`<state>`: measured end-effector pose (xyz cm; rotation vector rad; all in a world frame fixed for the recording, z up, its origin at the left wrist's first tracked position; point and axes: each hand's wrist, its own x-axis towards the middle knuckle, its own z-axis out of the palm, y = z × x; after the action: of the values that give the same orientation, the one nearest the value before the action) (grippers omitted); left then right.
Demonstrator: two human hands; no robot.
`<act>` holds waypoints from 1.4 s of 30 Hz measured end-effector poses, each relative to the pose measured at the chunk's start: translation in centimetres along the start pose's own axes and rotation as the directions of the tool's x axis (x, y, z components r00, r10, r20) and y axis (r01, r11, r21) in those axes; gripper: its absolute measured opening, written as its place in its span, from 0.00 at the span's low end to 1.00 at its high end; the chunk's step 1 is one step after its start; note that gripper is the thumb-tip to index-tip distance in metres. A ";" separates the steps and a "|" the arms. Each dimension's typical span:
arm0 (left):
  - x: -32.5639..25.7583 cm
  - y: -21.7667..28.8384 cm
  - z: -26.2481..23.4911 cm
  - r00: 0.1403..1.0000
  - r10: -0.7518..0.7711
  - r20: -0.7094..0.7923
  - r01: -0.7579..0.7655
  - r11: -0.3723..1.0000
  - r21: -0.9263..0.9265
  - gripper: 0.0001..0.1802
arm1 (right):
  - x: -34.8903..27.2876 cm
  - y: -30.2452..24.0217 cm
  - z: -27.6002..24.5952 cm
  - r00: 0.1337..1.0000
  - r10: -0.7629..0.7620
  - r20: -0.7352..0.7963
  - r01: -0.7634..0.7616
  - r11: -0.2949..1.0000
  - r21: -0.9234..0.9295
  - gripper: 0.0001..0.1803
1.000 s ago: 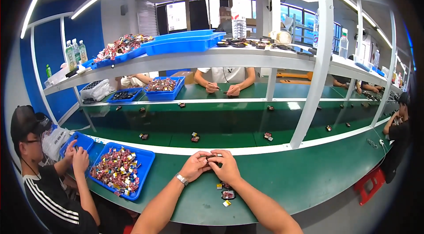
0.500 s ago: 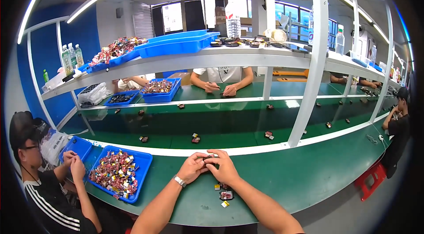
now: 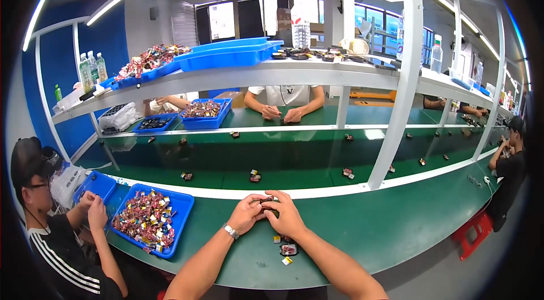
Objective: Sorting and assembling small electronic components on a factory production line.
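Above the green tabletop, my left hand [image 3: 243,215] and my right hand [image 3: 287,216] meet, fingers closed around a small black plastic piece [image 3: 267,199]. Fingers hide much of it, so its exact kind is unclear. A watch with a metal band [image 3: 231,231] is on my left wrist. Beside my right forearm lies an open black case [image 3: 288,250] with a reddish circuit board in it. A small yellow-and-white part [image 3: 287,261] lies just below that case, and another yellow part [image 3: 277,239] lies above it.
Left of my arms stands a blue tray [image 3: 184,218] heaped with small circuit boards. A co-worker's hands [image 3: 93,207] are beyond it. Past the white rail, a green belt [image 3: 294,169] carries scattered parts [image 3: 255,176]. A white post [image 3: 391,130] rises ahead, supporting a shelf [image 3: 238,77].
My hands keep nearly the same hold on the black piece. Parts on the green belt have shifted slightly to the right. The whole view has moved a little.
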<state>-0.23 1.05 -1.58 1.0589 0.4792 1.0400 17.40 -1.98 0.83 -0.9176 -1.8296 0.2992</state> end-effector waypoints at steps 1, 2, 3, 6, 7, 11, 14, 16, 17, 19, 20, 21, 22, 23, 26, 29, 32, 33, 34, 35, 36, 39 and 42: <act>-0.1 0.0 0.1 1.000 0.006 -0.002 -0.006 1.000 0.001 0.16 | 0.0 0.0 -0.1 1.000 -0.008 0.024 0.009 1.000 -0.018 0.09; 0.0 -0.1 0.5 1.000 -0.017 -0.012 0.017 1.000 0.002 0.16 | 0.0 0.2 -0.2 1.000 -0.014 0.020 0.014 1.000 -0.023 0.09; 0.1 -0.1 0.9 0.999 -0.040 -0.021 0.040 0.999 0.004 0.16 | -0.1 0.4 -0.2 1.000 0.027 0.002 -0.027 0.999 -0.035 0.09; -0.2 0.0 1.1 0.996 -0.059 -0.070 0.059 0.998 0.004 0.16 | 0.2 -0.3 -0.6 0.999 0.003 -0.038 -0.006 0.997 -0.073 0.07; -0.3 0.1 1.0 0.996 -0.055 -0.075 0.055 0.998 0.004 0.16 | 0.4 -0.8 -0.6 0.998 -0.001 -0.066 -0.004 0.997 -0.077 0.06; -0.2 0.3 1.2 0.996 -0.066 -0.052 0.066 0.998 -0.005 0.17 | 0.5 -0.1 -0.5 0.992 -0.091 -0.092 0.071 0.976 -0.207 0.05; -0.2 0.2 1.0 0.996 -0.069 -0.057 0.069 0.998 -0.009 0.17 | 0.5 0.0 -0.1 0.988 -0.135 -0.073 0.116 0.967 -0.226 0.08; -0.2 0.3 0.7 0.995 -0.072 -0.074 0.072 0.997 -0.001 0.17 | 0.4 -0.5 0.0 0.990 -0.122 -0.073 0.103 0.969 -0.225 0.08; -0.1 0.2 0.7 0.995 -0.072 -0.070 0.072 0.997 0.000 0.17 | 0.4 -0.7 -0.1 0.992 -0.106 -0.076 0.086 0.970 -0.227 0.08; -0.1 0.0 0.8 0.995 -0.072 -0.067 0.072 0.997 0.000 0.17 | 0.2 -0.5 0.0 0.991 -0.106 -0.081 0.083 0.963 -0.255 0.08; -0.1 0.1 1.0 0.994 -0.081 -0.079 0.081 0.997 0.006 0.16 | 0.1 -0.4 0.1 0.990 -0.106 -0.091 0.076 0.956 -0.285 0.08; 0.0 0.1 1.2 0.992 -0.090 -0.092 0.091 0.996 0.013 0.16 | 0.1 -0.3 0.1 0.990 -0.105 -0.092 0.075 0.955 -0.286 0.08; 0.0 0.0 1.2 0.992 -0.090 -0.090 0.092 0.996 0.013 0.16 | 0.1 -0.1 0.1 0.991 -0.101 -0.088 0.072 0.955 -0.287 0.08; 0.0 0.0 1.2 0.992 -0.088 -0.096 0.091 0.996 0.028 0.15 | 0.1 -0.1 0.2 0.992 -0.097 -0.083 0.070 0.956 -0.286 0.08; -0.1 0.0 1.1 0.991 -0.080 -0.106 0.086 0.995 0.059 0.15 | 0.1 -0.1 0.5 0.991 -0.108 -0.074 0.081 0.948 -0.308 0.08; -0.2 0.3 1.5 0.990 -0.085 -0.111 0.092 0.994 0.059 0.14 | 0.2 -0.2 0.4 0.986 -0.139 -0.097 0.102 0.944 -0.315 0.07; 0.0 0.0 1.7 0.985 -0.100 -0.143 0.107 0.993 0.041 0.15 | 0.2 0.0 0.4 0.982 -0.152 -0.114 0.109 0.943 -0.313 0.06; -0.1 0.0 1.7 0.985 -0.096 -0.143 0.104 0.994 0.046 0.15 | 0.1 0.0 0.4 0.982 -0.151 -0.116 0.108 0.943 -0.314 0.06; -0.2 0.1 1.6 0.985 -0.093 -0.143 0.101 0.994 0.051 0.15 | 0.1 0.1 0.4 0.982 -0.159 -0.105 0.119 0.941 -0.316 0.06; -0.2 0.1 1.6 0.986 -0.094 -0.141 0.102 0.993 0.053 0.15 | 0.2 0.2 0.5 0.981 -0.169 -0.096 0.131 0.939 -0.317 0.06; -0.2 0.1 1.5 0.987 -0.086 -0.138 0.093 0.995 0.046 0.15 | 0.2 0.4 0.5 0.981 -0.168 -0.098 0.130 0.939 -0.317 0.06; -0.1 0.1 1.2 0.986 -0.082 -0.146 0.089 0.995 0.041 0.14 | 0.2 0.5 0.5 0.977 -0.199 -0.070 0.167 0.932 -0.321 0.08; -0.1 0.0 1.5 0.981 -0.055 -0.184 0.075 0.992 0.104 0.13 | 0.2 0.4 0.4 0.981 -0.162 -0.108 0.133 0.962 -0.237 0.11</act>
<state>0.87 0.21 -0.91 1.0435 0.7212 1.0658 17.18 -1.47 0.59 -0.9284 -1.8278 -0.0647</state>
